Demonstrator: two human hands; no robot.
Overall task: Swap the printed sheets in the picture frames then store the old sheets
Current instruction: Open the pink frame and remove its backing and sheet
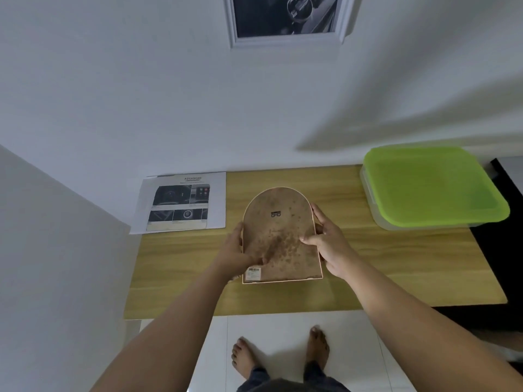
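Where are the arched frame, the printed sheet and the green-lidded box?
arched frame point(278, 230), head view, brown back panel.
printed sheet point(181, 203), head view, middle of its print.
green-lidded box point(433, 185), head view, middle of lid.

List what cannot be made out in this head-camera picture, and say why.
Head view: front of the arched brown-backed picture frame, turned away; its sheet is hidden.
Contents of the clear plastic box with lime-green lid, hidden by the lid.
White-framed wall picture, cut off by the top edge.
Small print on the white printed sheet and the barcode label, too small.
Fingers of the left hand, hidden behind the frame.
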